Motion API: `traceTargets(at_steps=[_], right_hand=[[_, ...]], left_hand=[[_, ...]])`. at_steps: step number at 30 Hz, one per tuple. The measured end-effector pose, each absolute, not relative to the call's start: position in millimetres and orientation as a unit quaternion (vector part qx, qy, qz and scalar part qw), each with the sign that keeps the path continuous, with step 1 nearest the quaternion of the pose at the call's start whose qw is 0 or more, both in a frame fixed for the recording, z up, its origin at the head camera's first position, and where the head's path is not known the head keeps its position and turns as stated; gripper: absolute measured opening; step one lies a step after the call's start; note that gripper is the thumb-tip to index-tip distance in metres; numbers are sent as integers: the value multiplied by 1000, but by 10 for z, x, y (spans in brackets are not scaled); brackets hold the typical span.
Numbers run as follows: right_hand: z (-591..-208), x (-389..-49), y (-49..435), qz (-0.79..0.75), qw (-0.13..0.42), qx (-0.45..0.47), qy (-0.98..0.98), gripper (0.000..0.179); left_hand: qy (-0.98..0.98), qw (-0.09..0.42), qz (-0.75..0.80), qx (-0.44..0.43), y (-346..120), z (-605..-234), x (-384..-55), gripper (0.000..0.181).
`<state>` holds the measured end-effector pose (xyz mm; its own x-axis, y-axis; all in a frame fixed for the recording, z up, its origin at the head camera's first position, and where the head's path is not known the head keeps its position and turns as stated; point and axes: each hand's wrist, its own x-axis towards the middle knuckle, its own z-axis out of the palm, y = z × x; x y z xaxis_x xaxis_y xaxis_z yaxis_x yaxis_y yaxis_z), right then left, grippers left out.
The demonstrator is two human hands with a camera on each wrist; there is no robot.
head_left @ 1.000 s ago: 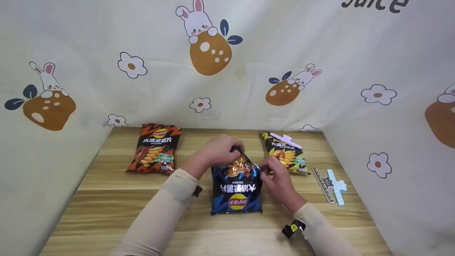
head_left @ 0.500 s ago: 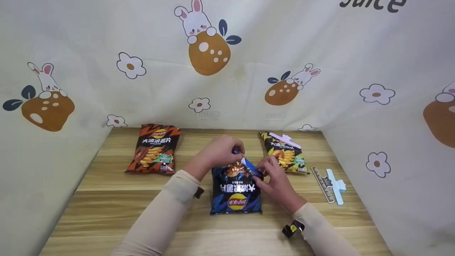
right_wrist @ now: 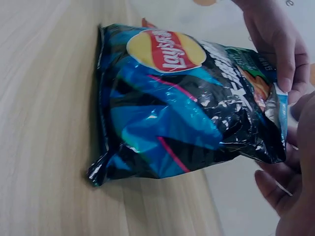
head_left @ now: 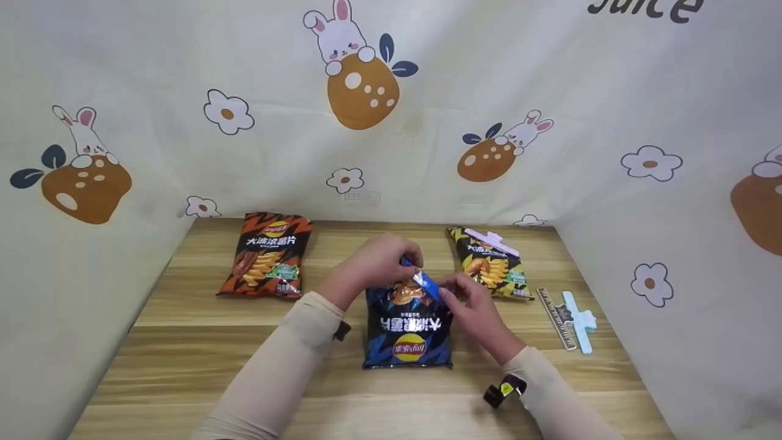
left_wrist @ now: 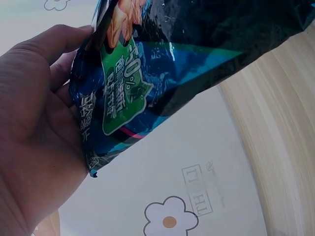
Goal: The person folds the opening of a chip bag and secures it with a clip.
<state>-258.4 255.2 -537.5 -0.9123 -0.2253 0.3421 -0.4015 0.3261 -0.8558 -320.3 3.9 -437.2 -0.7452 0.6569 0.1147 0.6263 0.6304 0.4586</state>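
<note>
A blue-and-black chip bag [head_left: 408,330] stands upside down to me in the middle of the table, its far end raised. My left hand [head_left: 382,261] pinches the far left corner of that end between thumb and fingers. At the far right corner my right hand [head_left: 476,308] pinches the edge, thumb on the near side. Between the hands runs a bright blue folded strip [head_left: 427,285] along the edge. In the right wrist view a silvery patch [right_wrist: 271,105] shows by this strip. The left wrist view has the left palm [left_wrist: 39,113] behind the bag's printed corner.
An orange-and-black chip bag [head_left: 266,256] lies at the back left. Back right is a yellow-and-black chip bag [head_left: 489,269] with a lilac clip [head_left: 493,242] across its top. A transparent clip [head_left: 556,319] and a light blue clip [head_left: 579,324] lie at the right.
The bag's far edge has turned over between the hands, bringing the bright blue strip into view. My right fingers have shifted along that edge; the left hand stays nearly in place.
</note>
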Motion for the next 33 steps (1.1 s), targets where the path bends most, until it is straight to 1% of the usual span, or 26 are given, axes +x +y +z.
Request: traceTargets(at_steps=[3, 8, 19, 28, 33], right_hand=[[-5366, -2596, 2538, 566, 57, 176, -804, 9], [-5367, -2603, 2536, 577, 41, 171, -798, 8], [-5384, -2621, 2577, 576, 34, 177, -798, 9], [-5387, -2604, 2641, 565, 30, 183, -804, 11], [-5388, -2582, 2660, 559, 24, 185, -808, 13]], left_hand=[[901, 39, 246, 354, 32, -4362, -3198, 11], [902, 44, 242, 354, 32, -4364, -3199, 12], [896, 34, 237, 373, 16, -4379, -3201, 10], [883, 46, 249, 395, -18, -4308, -3195, 14], [887, 36, 239, 393, -57, -4275, -3194, 11]])
